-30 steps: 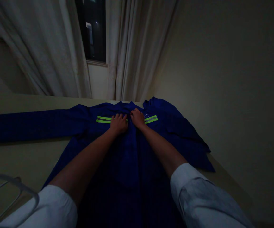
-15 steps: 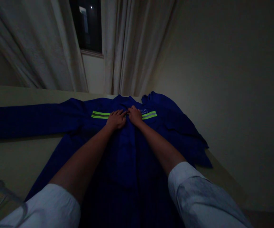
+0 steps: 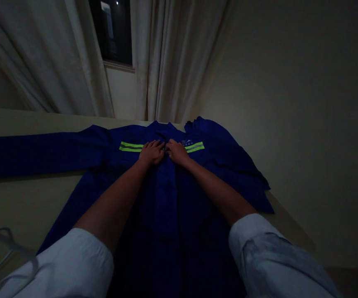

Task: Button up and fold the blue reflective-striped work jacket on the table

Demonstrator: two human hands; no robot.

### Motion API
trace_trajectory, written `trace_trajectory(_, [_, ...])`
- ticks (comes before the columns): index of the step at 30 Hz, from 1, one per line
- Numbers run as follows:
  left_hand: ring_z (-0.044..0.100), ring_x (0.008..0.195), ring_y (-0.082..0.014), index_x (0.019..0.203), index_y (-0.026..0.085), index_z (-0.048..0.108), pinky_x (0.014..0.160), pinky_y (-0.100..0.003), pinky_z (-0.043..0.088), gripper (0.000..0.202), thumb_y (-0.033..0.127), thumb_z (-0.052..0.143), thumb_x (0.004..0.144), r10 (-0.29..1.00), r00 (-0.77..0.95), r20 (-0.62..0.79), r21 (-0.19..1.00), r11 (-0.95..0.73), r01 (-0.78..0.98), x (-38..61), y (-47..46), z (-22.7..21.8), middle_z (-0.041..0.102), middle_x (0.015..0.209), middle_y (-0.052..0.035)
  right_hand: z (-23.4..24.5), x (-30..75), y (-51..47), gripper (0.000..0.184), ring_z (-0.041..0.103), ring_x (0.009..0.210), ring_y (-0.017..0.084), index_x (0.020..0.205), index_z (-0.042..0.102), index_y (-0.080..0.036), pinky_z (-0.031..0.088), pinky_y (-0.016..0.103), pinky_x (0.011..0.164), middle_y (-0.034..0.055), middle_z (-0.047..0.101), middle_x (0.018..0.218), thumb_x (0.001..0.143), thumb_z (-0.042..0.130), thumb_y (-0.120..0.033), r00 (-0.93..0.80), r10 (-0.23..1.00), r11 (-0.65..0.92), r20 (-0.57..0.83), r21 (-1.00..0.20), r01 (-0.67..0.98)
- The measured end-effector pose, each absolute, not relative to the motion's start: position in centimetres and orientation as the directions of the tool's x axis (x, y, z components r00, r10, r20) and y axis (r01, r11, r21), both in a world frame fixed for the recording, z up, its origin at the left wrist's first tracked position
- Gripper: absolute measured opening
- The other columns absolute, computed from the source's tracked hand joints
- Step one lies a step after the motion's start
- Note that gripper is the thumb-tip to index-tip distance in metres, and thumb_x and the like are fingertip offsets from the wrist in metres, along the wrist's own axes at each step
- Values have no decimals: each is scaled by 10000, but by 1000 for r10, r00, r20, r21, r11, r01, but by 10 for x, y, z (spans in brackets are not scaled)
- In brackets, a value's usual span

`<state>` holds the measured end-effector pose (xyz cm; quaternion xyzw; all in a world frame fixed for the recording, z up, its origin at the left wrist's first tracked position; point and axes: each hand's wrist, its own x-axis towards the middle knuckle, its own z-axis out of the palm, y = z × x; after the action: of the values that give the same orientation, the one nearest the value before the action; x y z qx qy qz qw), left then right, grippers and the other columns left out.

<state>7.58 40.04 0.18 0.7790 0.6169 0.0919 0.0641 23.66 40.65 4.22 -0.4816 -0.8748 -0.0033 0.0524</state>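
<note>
A dark blue work jacket [image 3: 166, 198] with a yellow-green reflective stripe [image 3: 129, 147] across the chest lies spread on a pale surface [image 3: 27, 203]. Its left sleeve [image 3: 36, 151] stretches out flat to the left. My left hand [image 3: 151, 152] and my right hand [image 3: 176, 151] meet at the jacket's front opening on the chest, just below the collar. The fingers of both hands are curled and pinch the cloth at the front edge. What lies between the fingertips is too dark to make out.
White curtains [image 3: 58, 62] hang at the back around a dark window [image 3: 112, 31]. A plain wall [image 3: 290, 103] runs close along the right side. A pale wire hanger [image 3: 2, 248] lies at the lower left.
Both hands have stayed together at the jacket's chest opening. The camera has tipped slightly, so the jacket sits a little higher in view.
</note>
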Motion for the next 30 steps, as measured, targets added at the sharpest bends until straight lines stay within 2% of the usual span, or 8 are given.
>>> trace_trajectory(7, [274, 1598, -315, 1656, 206, 347, 1288, -540, 198, 689, 517, 203, 1058, 971, 226, 76, 232, -237, 943, 76, 402, -2, 310, 1732, -109, 75, 292, 234, 87, 612, 911, 204, 1003, 689, -181, 430, 342, 844, 82, 654, 1057, 960, 615, -164, -755, 636, 743, -158, -140, 655])
trace_trajectory(11, [256, 1602, -322, 1658, 211, 342, 1286, -548, 188, 734, 589, 193, 1046, 972, 224, 67, 236, -234, 943, 76, 403, -3, 294, 1738, -111, 81, 331, 106, 157, 636, 896, 212, 1002, 650, -218, 457, 388, 923, 69, 691, 1034, 863, 674, -149, -772, 598, 728, -215, -256, 636])
trace_trajectory(16, [240, 1604, -342, 1663, 178, 317, 1282, -566, 179, 756, 590, 194, 1042, 971, 238, 38, 218, -240, 946, 76, 402, 3, 270, 1743, -137, 74, 357, 4, 85, 656, 805, 179, 936, 605, -312, 504, 353, 849, -8, 717, 947, 1016, 625, -336, -855, 479, 754, -200, -404, 517])
trace_trajectory(18, [275, 1586, -353, 1643, 166, 353, 1264, -576, 216, 736, 570, 214, 1043, 971, 227, 73, 199, -237, 951, 77, 398, 10, 305, 1728, -151, 70, 359, -11, 133, 644, 775, 179, 896, 593, -303, 502, 357, 814, -7, 708, 914, 1020, 619, -343, -846, 495, 752, -196, -392, 530])
trace_trajectory(21, [398, 1501, -382, 1569, 154, 463, 1198, -589, 323, 631, 439, 272, 1040, 953, 223, 206, 171, -260, 950, 84, 377, 21, 462, 1629, -181, 66, 359, -16, 13, 638, 838, 179, 977, 636, -261, 468, 354, 819, 14, 700, 965, 984, 639, -271, -791, 582, 704, -190, -371, 606])
trace_trajectory(24, [488, 1412, -410, 1514, 153, 522, 1150, -610, 375, 582, 377, 295, 1027, 933, 292, 209, 141, -324, 935, 93, 336, 24, 589, 1486, -206, 60, 360, -15, 103, 636, 908, 166, 1067, 684, -245, 432, 339, 860, 24, 692, 1013, 1028, 608, -303, -731, 672, 612, -115, -470, 636])
trace_trajectory(26, [441, 1453, -442, 1552, 133, 470, 1164, -679, 337, 643, 469, 270, 1041, 945, 300, 129, 138, -316, 939, 97, 306, 19, 533, 1549, -224, 55, 362, -16, 154, 632, 934, 162, 1077, 708, -242, 418, 336, 890, 36, 680, 1023, 1061, 590, -339, -696, 716, 567, -47, -542, 620])
trace_trajectory(30, [175, 1602, -437, 1664, 126, 263, 1215, -790, 141, 770, 582, 136, 1056, 961, 277, -2, 141, -274, 951, 92, 277, 8, 197, 1754, -189, 47, 366, -21, 182, 602, 917, 172, 1056, 730, -208, 417, 338, 868, 66, 649, 1018, 1068, 580, -310, -671, 740, 572, 50, -572, 588])
